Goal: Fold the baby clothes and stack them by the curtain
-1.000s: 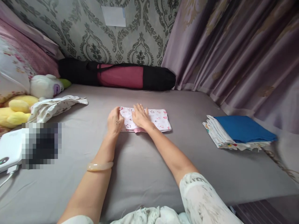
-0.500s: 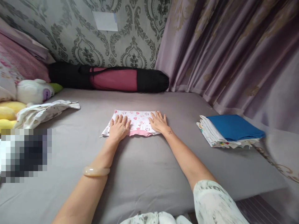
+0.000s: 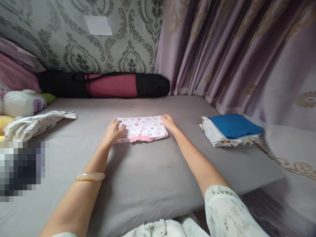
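Note:
A folded white child's garment (image 3: 143,125) with pink and dark prints and a pink trimmed neckline lies flat on the grey bed sheet. My left hand (image 3: 115,132), with a pale bangle on the forearm, rests at its left end, fingers bent and somewhat apart on the cloth. At the upper right corner, my right hand (image 3: 169,123) has its fingers closed round the edge; the fingertips are partly hidden.
To the right is a stack of folded clothes with a blue piece (image 3: 235,126) on top. A crumpled white garment (image 3: 39,125) and plush toys (image 3: 21,102) lie left. A long black and maroon bag (image 3: 111,85) lies along the wall, beside purple curtains (image 3: 197,49).
Both hands have gone from lying flat on the garment to its two ends. The right fingers have closed on the edge, and the left fingers have bent. The view has turned slightly right.

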Motion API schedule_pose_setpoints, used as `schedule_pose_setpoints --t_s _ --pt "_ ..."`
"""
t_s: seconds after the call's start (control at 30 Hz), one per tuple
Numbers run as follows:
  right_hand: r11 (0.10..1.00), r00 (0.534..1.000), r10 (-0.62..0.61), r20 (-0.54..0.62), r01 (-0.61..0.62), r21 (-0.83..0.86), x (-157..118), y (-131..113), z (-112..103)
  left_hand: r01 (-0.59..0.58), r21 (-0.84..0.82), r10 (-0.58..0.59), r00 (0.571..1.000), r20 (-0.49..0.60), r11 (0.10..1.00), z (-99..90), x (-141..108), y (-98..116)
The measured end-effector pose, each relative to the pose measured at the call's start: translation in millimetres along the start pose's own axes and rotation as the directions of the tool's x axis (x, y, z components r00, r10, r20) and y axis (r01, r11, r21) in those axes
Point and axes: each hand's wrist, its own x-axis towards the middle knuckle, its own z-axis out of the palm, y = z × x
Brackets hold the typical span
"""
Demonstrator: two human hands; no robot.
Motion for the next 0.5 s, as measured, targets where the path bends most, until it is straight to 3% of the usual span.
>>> schedule_pose_setpoints --t_s 0.1,0.27,0.5 --pt "0.987 0.989 0.145 0.032 -0.146 0.059 2 6 -13 0.145 0.02 -0.143 0.986 -0.085 0.989 -19.3 10 -13" --pt "0.977 0.976 0.211 0.049 -0.211 -0.01 4 7 -14 0.286 0.056 -0.291 0.948 0.131 0.957 -37.8 14 -22" --pt "0.97 0.973 0.22 0.075 -0.21 -0.121 9 0 -7 0.388 -0.063 -0.368 0.906 0.207 0.92 -42.7 9 -13"
